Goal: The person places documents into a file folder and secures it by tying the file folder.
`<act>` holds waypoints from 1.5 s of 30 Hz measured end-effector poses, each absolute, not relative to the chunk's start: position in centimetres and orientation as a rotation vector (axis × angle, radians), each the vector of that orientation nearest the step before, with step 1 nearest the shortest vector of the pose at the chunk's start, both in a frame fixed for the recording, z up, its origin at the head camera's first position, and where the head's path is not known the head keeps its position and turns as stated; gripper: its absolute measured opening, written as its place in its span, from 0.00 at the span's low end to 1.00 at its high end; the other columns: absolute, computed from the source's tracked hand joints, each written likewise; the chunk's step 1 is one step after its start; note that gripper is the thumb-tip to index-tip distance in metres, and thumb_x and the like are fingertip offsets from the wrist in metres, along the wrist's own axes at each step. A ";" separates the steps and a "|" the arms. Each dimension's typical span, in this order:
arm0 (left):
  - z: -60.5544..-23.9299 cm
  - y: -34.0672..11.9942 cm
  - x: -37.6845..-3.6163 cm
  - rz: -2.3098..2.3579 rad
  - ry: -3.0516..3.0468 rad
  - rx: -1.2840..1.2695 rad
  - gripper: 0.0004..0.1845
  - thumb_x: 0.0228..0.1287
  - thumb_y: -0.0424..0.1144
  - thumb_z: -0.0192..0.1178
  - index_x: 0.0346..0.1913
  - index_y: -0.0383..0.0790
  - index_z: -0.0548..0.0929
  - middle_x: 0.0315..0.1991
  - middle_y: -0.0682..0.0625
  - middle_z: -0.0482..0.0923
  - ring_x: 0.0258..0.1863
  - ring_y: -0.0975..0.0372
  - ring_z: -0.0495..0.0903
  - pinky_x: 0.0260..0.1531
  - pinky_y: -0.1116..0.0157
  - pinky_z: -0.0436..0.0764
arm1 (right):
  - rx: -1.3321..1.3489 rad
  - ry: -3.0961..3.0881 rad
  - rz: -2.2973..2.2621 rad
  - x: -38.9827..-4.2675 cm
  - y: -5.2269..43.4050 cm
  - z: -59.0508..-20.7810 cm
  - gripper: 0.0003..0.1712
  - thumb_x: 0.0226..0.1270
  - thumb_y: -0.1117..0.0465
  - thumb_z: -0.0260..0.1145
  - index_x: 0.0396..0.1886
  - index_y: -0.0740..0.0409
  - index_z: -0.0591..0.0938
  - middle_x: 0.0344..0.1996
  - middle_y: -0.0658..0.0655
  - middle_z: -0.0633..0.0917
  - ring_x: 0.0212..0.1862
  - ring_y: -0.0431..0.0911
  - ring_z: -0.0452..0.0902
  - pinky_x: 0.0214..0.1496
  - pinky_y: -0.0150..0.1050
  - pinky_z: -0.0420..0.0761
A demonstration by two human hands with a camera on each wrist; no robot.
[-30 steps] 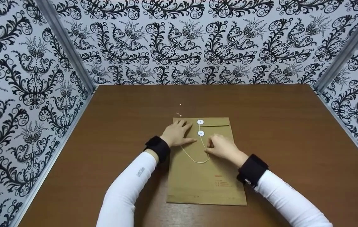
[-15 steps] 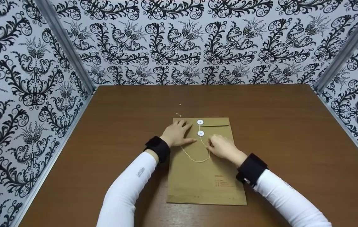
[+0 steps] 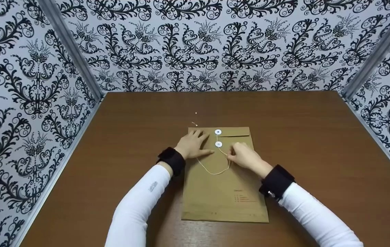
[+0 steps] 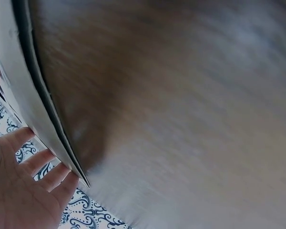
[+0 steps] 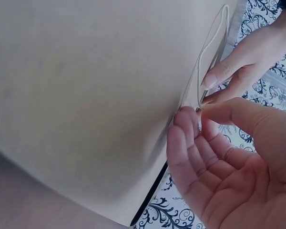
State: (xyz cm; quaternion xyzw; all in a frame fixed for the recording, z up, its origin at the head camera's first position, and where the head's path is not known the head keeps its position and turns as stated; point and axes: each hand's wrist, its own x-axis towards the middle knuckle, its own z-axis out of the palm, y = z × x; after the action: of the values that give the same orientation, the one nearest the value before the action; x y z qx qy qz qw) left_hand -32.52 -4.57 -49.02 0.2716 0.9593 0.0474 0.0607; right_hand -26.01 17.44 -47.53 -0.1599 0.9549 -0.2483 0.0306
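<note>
A brown paper envelope point(image 3: 215, 199) lies flat, its flap point(image 3: 237, 131) at the far end. Two white button discs sit in line there, an upper disc point(image 3: 218, 131) on the flap and a lower disc point(image 3: 218, 144) beneath it. Thin pale string point(image 3: 214, 174) runs between the discs, then on to my right hand point(image 3: 248, 157), whose thumb and fingers pinch it. The rest of the string loops across the paper towards my left hand point(image 3: 190, 144), which rests on the envelope's upper left with fingers spread. In the left wrist view that hand's fingers point(image 4: 35, 162) lie along the envelope's edge.
The envelope is on a brown wooden table point(image 3: 140, 116). A short pale scrap of string point(image 3: 194, 124) and a tiny white speck point(image 3: 196, 113) lie beyond its far edge. Patterned black-and-white walls point(image 3: 195, 44) enclose the back and sides.
My right hand has moved slightly away from me and to the right. The string between the lower disc and its fingertips now slants more to the right. My left hand has stayed put.
</note>
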 end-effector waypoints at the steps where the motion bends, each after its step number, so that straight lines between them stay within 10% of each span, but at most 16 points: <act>1: -49.0 -4.6 -32.5 0.144 2.903 0.821 0.45 0.68 0.70 0.55 0.79 0.47 0.64 0.79 0.40 0.62 0.79 0.44 0.62 0.73 0.49 0.72 | -0.482 2.934 -0.789 -26.1 17.5 -47.5 0.05 0.64 0.66 0.67 0.29 0.62 0.83 0.26 0.58 0.87 0.25 0.40 0.73 0.28 0.31 0.69; 21: -49.4 -4.7 -32.6 0.146 2.916 0.855 0.44 0.68 0.69 0.56 0.79 0.47 0.64 0.78 0.40 0.63 0.78 0.45 0.63 0.71 0.48 0.74 | -0.460 2.900 -0.861 -26.6 19.0 -47.1 0.03 0.56 0.68 0.72 0.29 0.63 0.89 0.24 0.58 0.90 0.20 0.36 0.76 0.24 0.30 0.73; 45: -49.1 -4.7 -32.6 0.166 2.889 0.848 0.44 0.69 0.69 0.55 0.80 0.47 0.63 0.78 0.40 0.62 0.79 0.44 0.62 0.73 0.48 0.71 | -0.570 3.060 -0.443 -30.5 21.3 -46.7 0.05 0.61 0.65 0.69 0.28 0.59 0.89 0.29 0.60 0.89 0.31 0.52 0.83 0.35 0.51 0.83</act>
State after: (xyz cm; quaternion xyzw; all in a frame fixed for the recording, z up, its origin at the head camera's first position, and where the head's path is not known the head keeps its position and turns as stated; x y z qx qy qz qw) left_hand -32.59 -4.70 -49.14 0.2806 0.9562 0.0548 0.0632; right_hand -30.48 21.33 -46.70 -0.1814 0.9733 -0.1408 -0.0011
